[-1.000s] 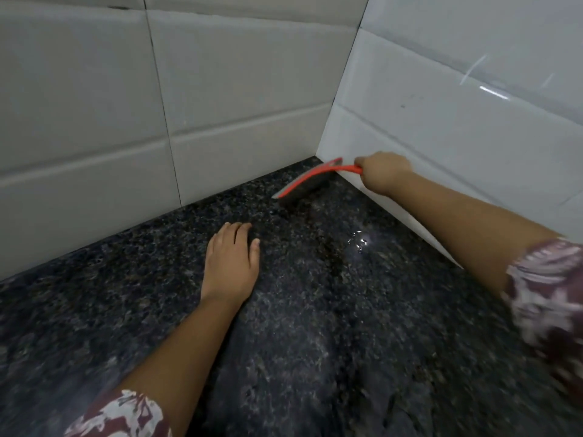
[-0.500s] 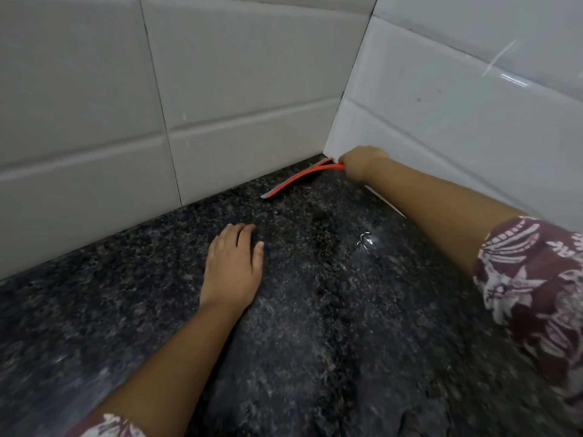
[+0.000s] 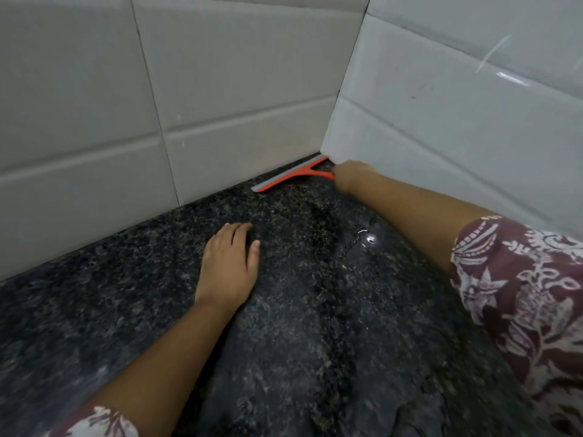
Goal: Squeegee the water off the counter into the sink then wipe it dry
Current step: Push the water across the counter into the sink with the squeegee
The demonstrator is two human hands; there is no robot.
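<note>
Since one second ago the orange plastic squeegee with a grey rubber blade (image 3: 293, 176) has gone from mid-counter, blade raised, deep into the corner, and it now lies along the foot of the back wall. Dark speckled granite counter (image 3: 126, 310) fills the lower view, bounded by two white tiled walls (image 3: 236, 89) that meet at that corner. No sink is in view. One patterned maroon sleeve (image 3: 520, 279) hangs just above the wet stone. Left hand (image 3: 228, 266) rests flat on the counter, fingers straight and close together, holding nothing. Right hand (image 3: 353, 176) is curled round the squeegee handle, close against the side wall; the fingers themselves are hidden. A film of water (image 3: 366, 239) glints between the two arms, with a darker streak running toward the corner. Judgement: the first pull is not yet begun. Risks: a blade not seated flat would leave water in the wall joint; a stroke drawn straight back could spill water over the front edge instead of into the sink; the sleeve may drag through the wet patch.
</note>
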